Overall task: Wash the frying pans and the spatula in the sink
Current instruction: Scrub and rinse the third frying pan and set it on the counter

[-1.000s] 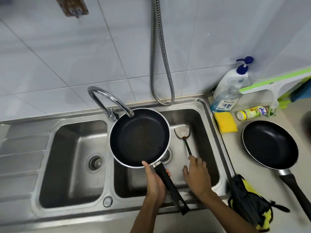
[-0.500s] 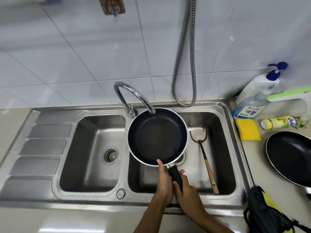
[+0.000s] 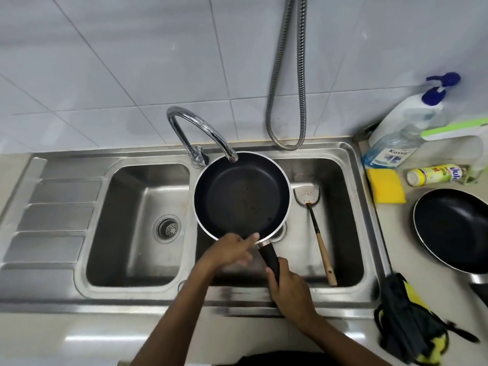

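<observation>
Black and yellow bundle: soft and crumpled, on the counter at 5 o'clock.

Right hand: the fingers curl around the black handle of a frying pan and grip it at the pan's 5 o'clock. Left hand: the fingers are extended and hold nothing. The index tip reaches the pan rim beside the handle joint. This hand is motion-blurred.

Frying pans, count two: both are round, with a dark non-stick interior and a bright metal rim. The held pan is over the right basin of the sink, with its 12 o'clock edge under the faucet spout. The second pan rests on the counter at 3 o'clock, outside the sink.

Spatula, count one: it has a speckled metal blade, a thin shaft and a wooden grip. It lies in the right basin just beside the held pan, blade toward the wall.

Sink: stainless steel with two basins and a ribbed drainboard at 9 o'clock. The left basin has a round strainer.

Counter, 2 o'clock:
- One rectangular yellow sponge.
- One yellow canister on its side; its blue lettering is only partly readable.
- Two pump bottles with blue heads; the clear bottle is labelled "Kassa".

A ribbed metal hose hangs looped against white tiles at 12 o'clock.
</observation>
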Motion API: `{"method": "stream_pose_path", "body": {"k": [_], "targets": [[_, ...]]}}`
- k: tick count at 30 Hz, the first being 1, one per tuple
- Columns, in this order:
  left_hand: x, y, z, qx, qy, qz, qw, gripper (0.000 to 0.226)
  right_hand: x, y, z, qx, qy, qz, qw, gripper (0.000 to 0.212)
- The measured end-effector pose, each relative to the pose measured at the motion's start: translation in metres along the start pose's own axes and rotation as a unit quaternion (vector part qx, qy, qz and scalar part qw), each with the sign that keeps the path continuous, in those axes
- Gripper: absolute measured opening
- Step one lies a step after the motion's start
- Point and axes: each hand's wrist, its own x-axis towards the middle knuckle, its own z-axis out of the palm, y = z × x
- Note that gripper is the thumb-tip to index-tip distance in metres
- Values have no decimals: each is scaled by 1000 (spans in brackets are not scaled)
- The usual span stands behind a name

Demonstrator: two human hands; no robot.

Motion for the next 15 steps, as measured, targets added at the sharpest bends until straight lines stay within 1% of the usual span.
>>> {"method": "stream_pose_path", "body": {"k": [1,3,5,6,8,11,15], "targets": [[-1,7,-20,41,38,10,998,65,-1,-1,0,-4,5,-4,1000,33],[3,21,-54,105,151,37,982,57,-4,-1,3,-15,33,-19,999,32],[12,34,-81,175,257,82,947,51,-5,-1,6,-56,83,-29,995,28],[18,40,-91,203,285,106,931,49,-5,-2,6,-84,103,-32,991,29],[31,50,-108,265,306,134,905,50,-3,-1,8,-137,117,-51,982,42],[49,58,-126,355,339,125,862,64,-3,-2,6,-154,89,-72,981,63],[64,56,-137,417,331,96,841,79,-6,-10,-3,-134,67,-57,987,70]]}}
